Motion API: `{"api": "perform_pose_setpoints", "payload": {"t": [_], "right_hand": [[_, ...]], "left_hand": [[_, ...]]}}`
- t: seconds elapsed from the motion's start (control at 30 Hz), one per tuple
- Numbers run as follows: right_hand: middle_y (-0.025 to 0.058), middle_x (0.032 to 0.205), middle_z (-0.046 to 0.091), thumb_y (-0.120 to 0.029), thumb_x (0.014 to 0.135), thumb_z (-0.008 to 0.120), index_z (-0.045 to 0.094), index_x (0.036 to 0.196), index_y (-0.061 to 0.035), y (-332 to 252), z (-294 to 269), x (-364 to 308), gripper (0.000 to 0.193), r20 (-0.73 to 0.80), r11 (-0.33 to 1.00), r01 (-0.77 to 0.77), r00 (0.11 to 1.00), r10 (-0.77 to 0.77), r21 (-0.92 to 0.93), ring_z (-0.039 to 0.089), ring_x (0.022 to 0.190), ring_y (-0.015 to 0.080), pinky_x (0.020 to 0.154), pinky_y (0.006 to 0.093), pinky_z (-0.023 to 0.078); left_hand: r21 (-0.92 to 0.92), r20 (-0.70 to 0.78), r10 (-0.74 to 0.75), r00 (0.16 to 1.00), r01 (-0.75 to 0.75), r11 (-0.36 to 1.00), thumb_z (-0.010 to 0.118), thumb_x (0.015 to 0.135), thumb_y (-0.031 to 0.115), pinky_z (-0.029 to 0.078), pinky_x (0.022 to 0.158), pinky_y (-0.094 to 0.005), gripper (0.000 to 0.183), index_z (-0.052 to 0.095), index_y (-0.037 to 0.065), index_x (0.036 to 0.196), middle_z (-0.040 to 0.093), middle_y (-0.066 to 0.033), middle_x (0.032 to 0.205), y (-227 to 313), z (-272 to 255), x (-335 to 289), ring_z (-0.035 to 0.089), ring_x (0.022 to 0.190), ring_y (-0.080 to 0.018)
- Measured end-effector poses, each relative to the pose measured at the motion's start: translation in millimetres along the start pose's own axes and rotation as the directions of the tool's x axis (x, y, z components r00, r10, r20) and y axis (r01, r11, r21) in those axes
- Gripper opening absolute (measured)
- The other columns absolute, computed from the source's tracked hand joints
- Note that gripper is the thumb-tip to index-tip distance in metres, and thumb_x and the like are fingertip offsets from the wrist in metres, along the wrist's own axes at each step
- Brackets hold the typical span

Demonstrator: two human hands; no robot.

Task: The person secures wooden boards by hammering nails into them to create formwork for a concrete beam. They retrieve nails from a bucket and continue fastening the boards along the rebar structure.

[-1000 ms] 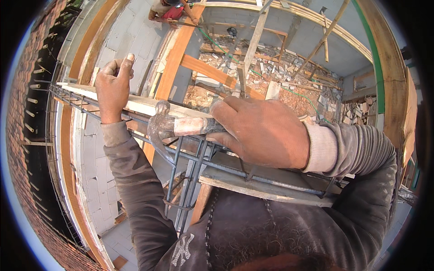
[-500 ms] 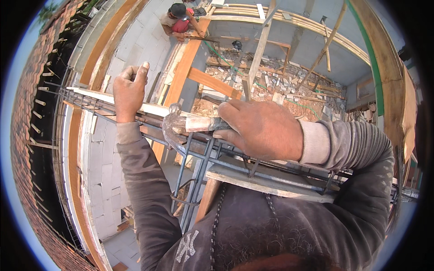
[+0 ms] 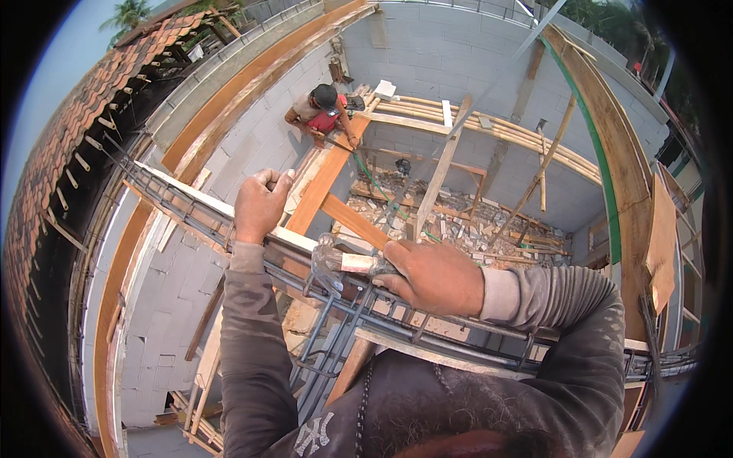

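Right hand (image 3: 439, 276) grasps a steel claw hammer (image 3: 357, 263) above an assembled grey rebar cage (image 3: 353, 320). Left hand (image 3: 261, 204) curls, contents hidden; remaining work unclear

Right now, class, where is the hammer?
Just left of centre in the head view, the hammer is in the right grip, with steel bars below it.

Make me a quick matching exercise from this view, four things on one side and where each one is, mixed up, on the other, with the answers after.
Things:
1. Hammer
2. Reddish roof tiles
3. Rubble
4. Dark cap

Places:
A. Scattered on the ground between grey block walls
B. Worn by the co-worker
C. Gripped in the right hand
D. Along the picture's left side

Pairs: 1-C, 2-D, 3-A, 4-B
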State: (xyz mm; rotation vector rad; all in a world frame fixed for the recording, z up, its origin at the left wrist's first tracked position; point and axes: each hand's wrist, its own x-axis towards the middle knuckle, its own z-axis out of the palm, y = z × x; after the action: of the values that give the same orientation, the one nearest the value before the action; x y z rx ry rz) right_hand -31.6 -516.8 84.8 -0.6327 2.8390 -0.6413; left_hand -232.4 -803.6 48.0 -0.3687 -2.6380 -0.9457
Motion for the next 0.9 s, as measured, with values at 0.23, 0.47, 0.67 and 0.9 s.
{"api": "perform_pose_setpoints", "payload": {"t": [0.23,0.47,0.67,0.9], "right_hand": [[0.0258,0.100,0.070,-0.040,0.107,0.059,0.055,0.115,0.0002,1.1,8.0,-0.8,0.042,-0.081,0.999,0.049,0.996,-0.048,0.013,0.072,0.089,0.0475,0.076,0.0572,0.056],[0.0283,0.100,0.071,-0.041,0.108,0.058,0.055,0.119,0.0004,2.0,7.4,-3.1,0.043,-0.084,0.999,0.047,0.995,-0.047,0.004,0.072,0.089,0.0478,0.077,0.0579,0.056],[0.0282,0.103,0.071,-0.041,0.108,0.058,0.055,0.119,-0.0001,2.9,10.7,1.5,0.043,-0.091,0.998,0.066,0.994,-0.068,-0.019,0.072,0.090,0.0470,0.076,0.0569,0.056],[0.0261,0.088,0.069,-0.041,0.106,0.060,0.055,0.113,-0.0008,1.4,10.9,-1.1,0.041,-0.153,0.996,0.092,0.984,-0.093,-0.014,0.069,0.085,0.0493,0.073,0.0575,0.053]], "left_hand": [[0.025,-0.003,-0.006,1.000,0.006,1.000,0.072,0.097,0.040,0.048,0.060,-0.0431,0.045,0.072,-0.001,0.081,0.065,-0.0161,0.065,0.5,-3.2,-2.6,0.061,0.058,-0.0280],[-0.008,-0.054,0.028,0.998,-0.028,1.000,0.074,0.098,0.040,0.043,0.057,-0.0407,0.049,0.068,-0.005,0.077,0.057,-0.0133,0.060,5.9,-1.0,-4.8,0.051,0.056,-0.0184],[0.006,-0.013,-0.015,1.000,0.015,1.000,0.074,0.097,0.042,0.046,0.059,-0.0422,0.050,0.070,-0.004,0.080,0.061,-0.0168,0.063,8.0,-7.7,-6.6,0.056,0.057,-0.0241],[0.074,-0.011,-0.025,1.000,0.026,0.997,0.072,0.097,0.048,0.055,0.070,-0.0446,0.049,0.079,0.000,0.092,0.071,-0.0217,0.076,4.9,-4.3,-3.6,0.072,0.072,-0.0347]]}}
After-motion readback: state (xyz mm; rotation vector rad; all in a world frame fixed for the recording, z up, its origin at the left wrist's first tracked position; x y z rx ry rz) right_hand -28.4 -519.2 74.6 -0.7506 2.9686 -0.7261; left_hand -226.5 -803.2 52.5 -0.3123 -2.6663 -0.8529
